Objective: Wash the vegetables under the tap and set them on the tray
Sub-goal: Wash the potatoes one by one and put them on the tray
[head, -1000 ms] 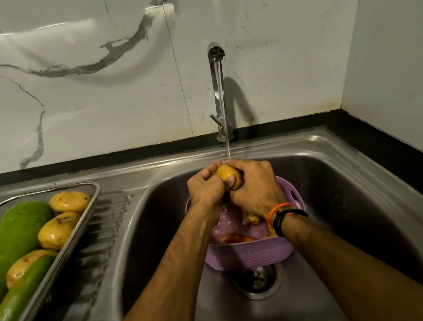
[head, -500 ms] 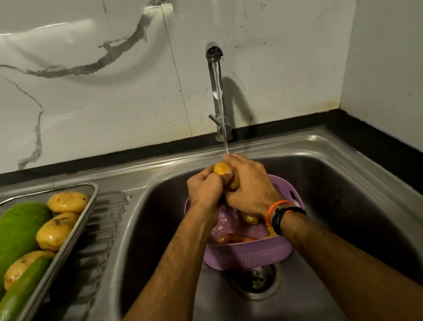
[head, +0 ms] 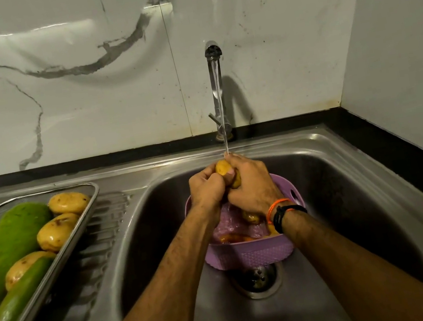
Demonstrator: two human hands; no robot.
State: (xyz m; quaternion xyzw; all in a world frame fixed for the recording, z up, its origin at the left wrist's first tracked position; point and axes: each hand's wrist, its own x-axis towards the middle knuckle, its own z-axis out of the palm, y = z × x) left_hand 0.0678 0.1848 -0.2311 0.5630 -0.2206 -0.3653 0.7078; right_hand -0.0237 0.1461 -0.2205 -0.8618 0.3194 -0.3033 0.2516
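Both hands hold one yellow potato (head: 223, 168) under the running tap (head: 212, 56), above a purple basket (head: 251, 254) that sits in the sink. My left hand (head: 207, 192) grips the potato from the left and my right hand (head: 254, 186) wraps it from the right; most of the potato is hidden by the fingers. More potatoes (head: 250, 216) and something orange lie in the basket. On the left, a steel tray (head: 85, 217) holds three potatoes (head: 56, 234) and green gourds (head: 10, 250).
The steel sink basin (head: 352, 206) has a drain (head: 255, 279) just in front of the basket. A ribbed drainboard (head: 108, 222) lies between tray and basin. A marble wall stands behind, another closes in on the right beyond a black counter edge (head: 387, 147).
The hands have risen a little toward the tap's stream and turned the potato between them. The tray and the basket have not moved.
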